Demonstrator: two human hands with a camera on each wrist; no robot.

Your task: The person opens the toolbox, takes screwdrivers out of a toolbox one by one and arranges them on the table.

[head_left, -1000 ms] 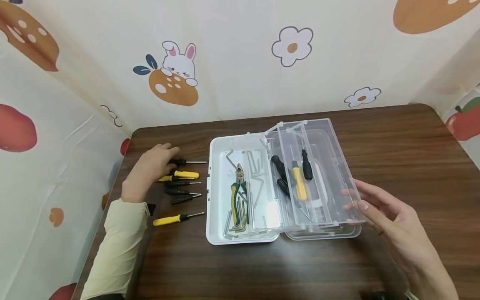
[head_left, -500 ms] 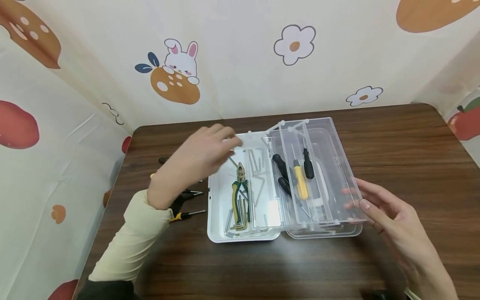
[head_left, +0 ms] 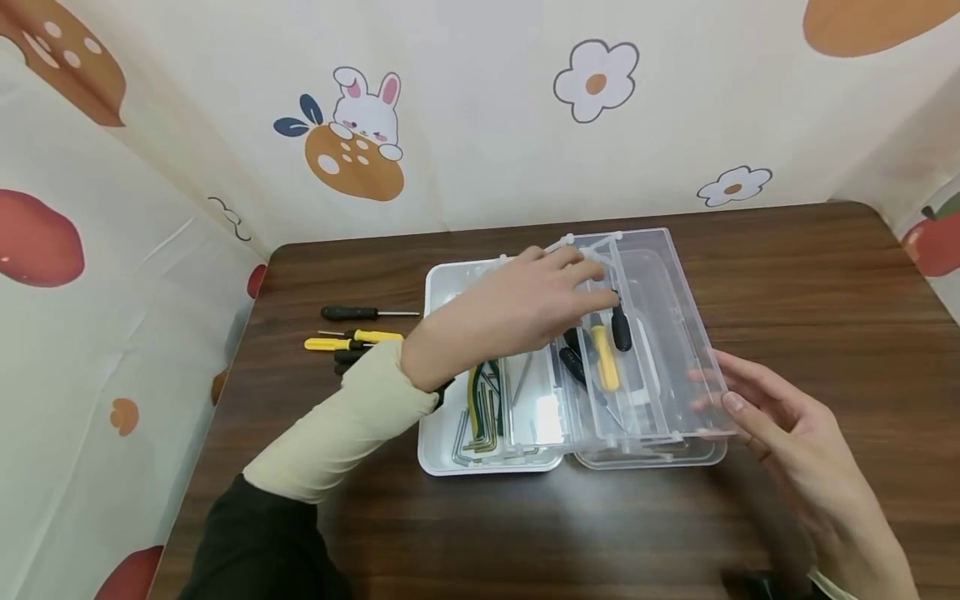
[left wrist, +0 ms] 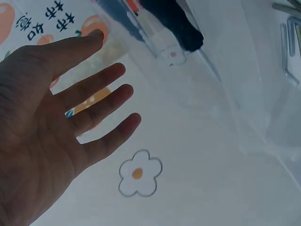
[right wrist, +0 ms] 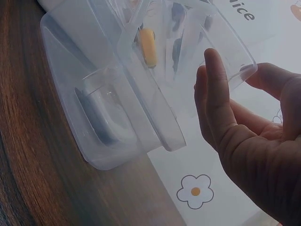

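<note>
My left hand [head_left: 510, 304] hovers over the clear divided tray [head_left: 671, 333], fingers spread and holding nothing; the left wrist view shows its bare palm [left wrist: 47, 117]. At the tray's right near corner my right hand [head_left: 798, 437] pinches the edge between thumb and fingers. Inside the tray lie a yellow-handled screwdriver [head_left: 604, 358], a small black-handled screwdriver [head_left: 621, 327] and other black-handled tools, partly covered by my left hand. Beneath the tray's left part sits the white toolbox [head_left: 426, 450], holding pliers [head_left: 474, 400] and several hex keys [head_left: 489, 425]. My left forearm hides part of it.
Left of the toolbox, several screwdrivers lie on the brown table [head_left: 450, 533], among them a black one [head_left: 349, 313] and a yellow one [head_left: 327, 343]; my sleeve covers others. A clear lid [head_left: 708, 456] lies under the tray's right part. A patterned wall covering [head_left: 480, 125] rises behind.
My left hand has moved right from the screwdrivers on the table, across the white toolbox, to above the clear tray. The right hand keeps its hold on the tray's corner.
</note>
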